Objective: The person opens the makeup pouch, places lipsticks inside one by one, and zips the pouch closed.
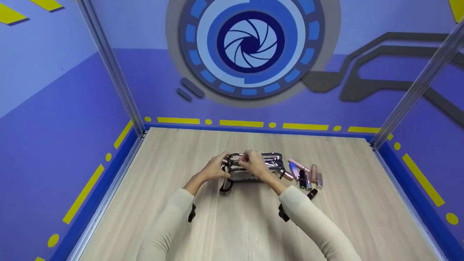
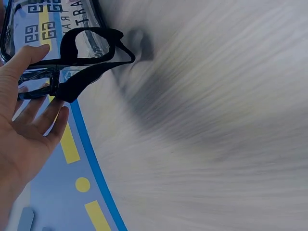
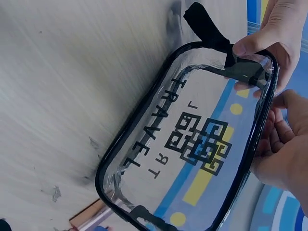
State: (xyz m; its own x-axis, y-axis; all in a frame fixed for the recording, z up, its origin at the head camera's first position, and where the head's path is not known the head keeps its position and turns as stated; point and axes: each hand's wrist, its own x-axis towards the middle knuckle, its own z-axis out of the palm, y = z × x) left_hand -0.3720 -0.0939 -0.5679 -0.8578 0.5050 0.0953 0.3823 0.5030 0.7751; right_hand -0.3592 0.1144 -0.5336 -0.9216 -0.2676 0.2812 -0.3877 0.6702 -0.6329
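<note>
A clear toiletry bag (image 1: 244,176) with black piping stands on the table, "TRAVEL" lettering on its front (image 3: 149,130). My left hand (image 1: 214,168) grips its left end, thumb on the front and fingers round the side, as the left wrist view also shows. Beside that hand a black strap loop (image 2: 91,77) sticks out from the bag. My right hand (image 1: 255,164) is over the top, fingers curled and pinching at the zipper near the left end; the pull itself is hidden behind the fingers.
Right of the bag lies a group of cosmetics: a pink tube (image 1: 299,165), a blue-purple item (image 1: 293,170), a black tube (image 1: 302,179) and several lipstick-like tubes. A black piece (image 1: 312,194) lies nearer. Printed panels (image 1: 250,108) wall in the table's back and sides.
</note>
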